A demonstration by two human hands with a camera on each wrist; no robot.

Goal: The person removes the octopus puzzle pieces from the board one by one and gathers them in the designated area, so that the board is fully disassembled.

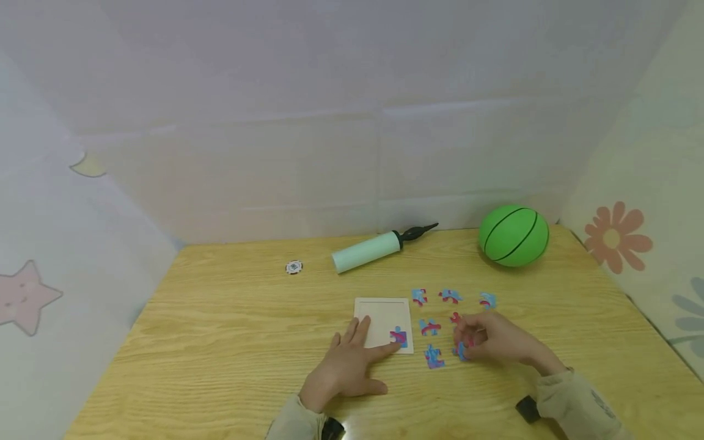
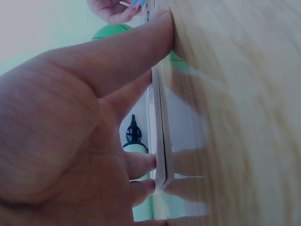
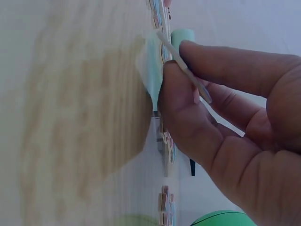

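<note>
My left hand (image 1: 352,366) lies spread over a pale puzzle tray (image 1: 385,310), its fingertips on the left and lower edges. In the left wrist view the tray's layered side (image 2: 162,141) shows under the fingers. One blue and purple puzzle piece (image 1: 401,338) sits in the tray's lower right corner, with the left index fingertip right at it. To the right, my right hand (image 1: 497,336) pinches a blue jigsaw piece (image 1: 461,351) between thumb and finger. Tilted, the same piece (image 3: 201,90) shows edge-on in the right wrist view.
Several loose puzzle pieces lie right of the tray, among them a blue and purple piece (image 1: 434,357) and a small red one (image 1: 455,318). Behind are a mint hand pump (image 1: 367,252), a poker chip (image 1: 294,267) and a green ball (image 1: 514,236). Wall sheets surround the wooden table (image 1: 231,342).
</note>
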